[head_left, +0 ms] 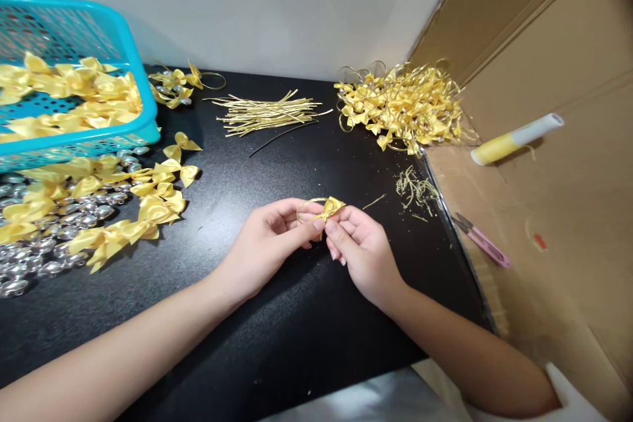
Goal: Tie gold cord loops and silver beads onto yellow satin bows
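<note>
Over the middle of the black table, both my hands pinch one yellow ribbon bow (pixel 333 206) with a loop of gold wire on it. My left hand (pixel 281 231) has thumb and fingers closed at the bow's left side, where the loop stands up behind the thumb. From the right, my right hand (pixel 363 244) grips the bow's lower edge between thumb and fingertips. The two thumbs nearly meet, and the fingers hide the bow's underside. A short gold wire scrap (pixel 374 202) lies just beyond my right hand.
A turquoise basket (pixel 146 119) of yellow bows stands at the left, with loose bows (pixel 161 208) and silver beads (pixel 93 211) before it. Behind my hands lie gold wire strips (pixel 270 113). Finished-looking looped bows (pixel 400 105), wire clippings (pixel 415 190) and pink snips (pixel 482 244) are at the right.
</note>
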Available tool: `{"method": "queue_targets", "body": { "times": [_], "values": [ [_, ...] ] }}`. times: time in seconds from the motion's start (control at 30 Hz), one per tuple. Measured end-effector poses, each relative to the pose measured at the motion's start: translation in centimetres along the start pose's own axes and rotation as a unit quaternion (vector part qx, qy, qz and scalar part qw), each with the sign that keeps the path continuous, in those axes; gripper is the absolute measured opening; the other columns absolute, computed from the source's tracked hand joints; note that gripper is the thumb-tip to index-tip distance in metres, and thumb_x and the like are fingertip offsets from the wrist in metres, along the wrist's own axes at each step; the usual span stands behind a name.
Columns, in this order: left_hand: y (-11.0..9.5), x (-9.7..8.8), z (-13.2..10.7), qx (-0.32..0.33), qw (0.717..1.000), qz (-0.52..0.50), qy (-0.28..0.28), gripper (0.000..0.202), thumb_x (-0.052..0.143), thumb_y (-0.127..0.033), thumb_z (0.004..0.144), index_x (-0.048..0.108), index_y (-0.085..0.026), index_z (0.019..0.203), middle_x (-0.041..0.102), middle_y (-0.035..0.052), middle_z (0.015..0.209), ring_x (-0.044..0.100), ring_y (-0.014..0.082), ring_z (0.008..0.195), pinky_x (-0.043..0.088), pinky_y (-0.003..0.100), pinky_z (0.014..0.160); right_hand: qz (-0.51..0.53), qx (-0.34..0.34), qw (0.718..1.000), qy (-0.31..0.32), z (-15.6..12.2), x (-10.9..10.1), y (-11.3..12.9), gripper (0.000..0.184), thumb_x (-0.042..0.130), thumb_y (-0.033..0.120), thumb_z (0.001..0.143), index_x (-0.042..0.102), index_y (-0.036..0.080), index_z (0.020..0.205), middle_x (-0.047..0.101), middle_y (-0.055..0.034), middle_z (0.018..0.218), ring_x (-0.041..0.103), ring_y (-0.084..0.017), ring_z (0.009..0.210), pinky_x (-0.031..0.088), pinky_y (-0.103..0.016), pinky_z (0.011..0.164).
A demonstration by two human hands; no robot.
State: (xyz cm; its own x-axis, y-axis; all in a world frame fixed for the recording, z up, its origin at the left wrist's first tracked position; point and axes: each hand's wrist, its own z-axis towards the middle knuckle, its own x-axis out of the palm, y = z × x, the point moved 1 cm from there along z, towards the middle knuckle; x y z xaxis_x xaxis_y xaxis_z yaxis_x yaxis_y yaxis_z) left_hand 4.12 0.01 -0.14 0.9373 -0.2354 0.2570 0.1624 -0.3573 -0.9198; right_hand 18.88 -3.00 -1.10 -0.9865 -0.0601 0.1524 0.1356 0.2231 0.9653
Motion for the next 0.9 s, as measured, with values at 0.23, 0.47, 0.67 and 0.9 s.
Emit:
{"method": "queue_targets", "body": {
  "times": [0.23, 0.47, 0.67, 0.9],
  "values": [
    [0.1, -0.63, 0.31, -0.001, 0.999, -0.023, -0.044, 0.014, 0.081, -0.025, 0.068, 0.073, -0.017, 0.076, 0.065, -0.0017, 0.064, 0.055, 0.0082, 0.057, 0.045, 0.021, 0.056, -0.054, -0.007, 0.999, 0.0, -0.06, -0.66, 0.31, 0.015, 0.063, 0.033, 0.086, 0.06, 0.019, 0.082, 0.059, 0.0037, 0.06, 0.049, -0.008, 0.052, 0.039, -0.022, 0.051],
    [0.36, -0.91, 0.63, -0.022, 0.997, -0.055, -0.055, 0.017, 0.083, -0.026, 0.067, 0.072, -0.017, 0.075, 0.066, -0.0014, 0.069, 0.056, 0.0079, 0.062, 0.047, 0.02, 0.058, -0.139, -0.024, 0.99, -0.002, -0.14, -0.72, 0.53, 0.015, 0.059, 0.03, 0.088, 0.06, 0.019, 0.078, 0.06, 0.0024, 0.062, 0.053, -0.009, 0.056, 0.042, -0.024, 0.056],
    [0.31, -0.66, 0.62, -0.067, 0.992, -0.102, -0.043, 0.022, 0.086, -0.022, 0.063, 0.07, -0.015, 0.077, 0.065, -0.0031, 0.066, 0.057, 0.0055, 0.061, 0.047, 0.015, 0.059, -0.172, -0.055, 0.984, -0.002, -0.13, -0.59, 0.44, 0.015, 0.055, 0.027, 0.089, 0.057, 0.019, 0.076, 0.056, 0.0036, 0.061, 0.05, -0.008, 0.054, 0.041, -0.023, 0.054],
    [0.35, -0.68, 0.63, -0.061, 0.992, -0.104, -0.018, 0.022, 0.083, -0.02, 0.066, 0.067, -0.016, 0.08, 0.065, -0.0034, 0.065, 0.058, 0.0059, 0.06, 0.049, 0.015, 0.06, -0.187, -0.088, 0.978, -0.004, -0.07, -0.45, 0.48, 0.015, 0.054, 0.025, 0.089, 0.055, 0.019, 0.076, 0.054, 0.0042, 0.061, 0.048, -0.008, 0.053, 0.04, -0.022, 0.054]
  ]
}}
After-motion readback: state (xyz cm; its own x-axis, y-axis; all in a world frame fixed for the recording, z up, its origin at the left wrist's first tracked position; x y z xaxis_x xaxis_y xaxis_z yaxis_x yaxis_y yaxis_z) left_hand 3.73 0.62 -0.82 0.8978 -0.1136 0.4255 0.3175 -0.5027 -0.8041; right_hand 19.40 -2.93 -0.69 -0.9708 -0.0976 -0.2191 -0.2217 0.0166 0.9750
